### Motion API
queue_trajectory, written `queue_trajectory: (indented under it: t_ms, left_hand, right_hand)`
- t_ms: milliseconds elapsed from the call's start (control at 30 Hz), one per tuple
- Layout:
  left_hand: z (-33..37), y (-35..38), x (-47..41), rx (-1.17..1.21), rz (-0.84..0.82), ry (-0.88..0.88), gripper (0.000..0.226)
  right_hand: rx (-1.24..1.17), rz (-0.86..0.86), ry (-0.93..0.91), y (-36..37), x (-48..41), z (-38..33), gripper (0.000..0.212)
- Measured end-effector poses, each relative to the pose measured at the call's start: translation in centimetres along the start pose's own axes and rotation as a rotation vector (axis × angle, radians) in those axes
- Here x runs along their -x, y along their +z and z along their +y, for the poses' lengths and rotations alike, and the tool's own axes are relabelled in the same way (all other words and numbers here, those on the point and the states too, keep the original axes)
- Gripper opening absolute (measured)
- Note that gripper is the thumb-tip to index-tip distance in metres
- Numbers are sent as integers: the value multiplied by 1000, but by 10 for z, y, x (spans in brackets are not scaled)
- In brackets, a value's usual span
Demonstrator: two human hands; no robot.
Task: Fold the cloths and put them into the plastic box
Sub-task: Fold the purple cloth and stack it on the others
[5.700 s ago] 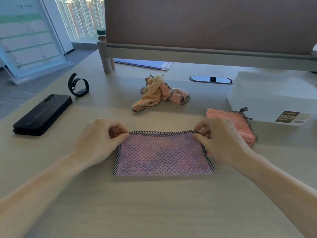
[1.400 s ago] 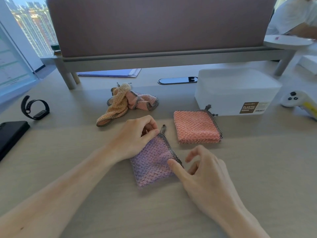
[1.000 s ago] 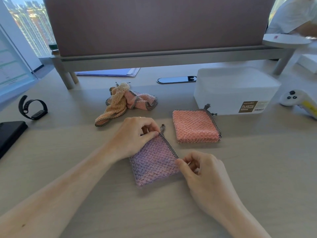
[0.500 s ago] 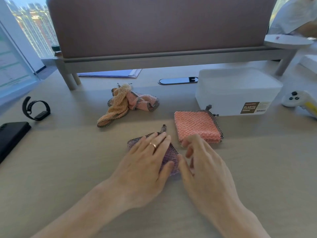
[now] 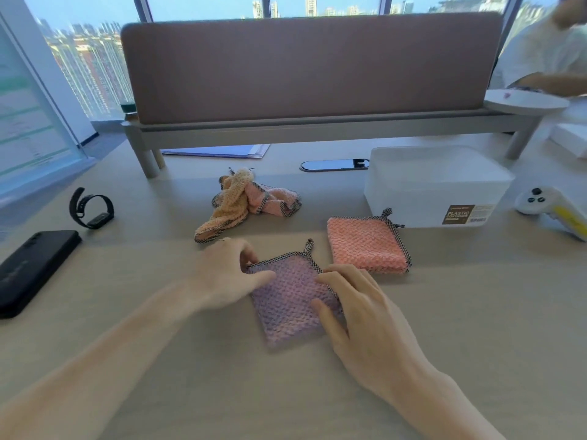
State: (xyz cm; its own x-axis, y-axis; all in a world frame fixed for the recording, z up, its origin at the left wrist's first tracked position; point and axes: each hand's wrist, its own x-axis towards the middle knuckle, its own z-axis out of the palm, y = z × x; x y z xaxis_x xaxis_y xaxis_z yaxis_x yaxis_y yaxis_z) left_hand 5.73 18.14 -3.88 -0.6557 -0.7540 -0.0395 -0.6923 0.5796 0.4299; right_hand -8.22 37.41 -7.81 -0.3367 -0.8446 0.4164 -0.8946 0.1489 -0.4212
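Folded purple cloth (image 5: pixel 289 300), orange cloth (image 5: pixel 365 246) beside plastic box (image 5: pixel 428 185) (crumpled cloths (image 5: pixel 247 198) behind)

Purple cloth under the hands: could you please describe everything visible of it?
The purple cloth is a waffle-textured fabric square, folded small, edged in black-and-white checked trim with a loop at its far corner. It lies flat on the table. The left hand pinches its far-left corner; the right hand rests on its right edge.

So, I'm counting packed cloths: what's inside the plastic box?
Nothing shows: the plastic box is frosted white and its lid looks shut, so the inside is hidden. One folded orange cloth lies outside, just in front of it.
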Motion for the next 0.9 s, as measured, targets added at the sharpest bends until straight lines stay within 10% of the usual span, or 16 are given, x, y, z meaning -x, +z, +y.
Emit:
queue_trajectory:
  t_ms: [400,700,900]
  left_hand:
    - [44,-15,-6,515,-309,-6,12]
    - [108,-61,-24,855,-267,148,9]
    - [137,-29,-80,1000,-247,58,49]
  right_hand:
    - [-143,-123,91,0,-15,4,37]
    - [-1292,-80,542,-75,-56,34,84]
    - [-968,58,401,-100,-78,73,76]
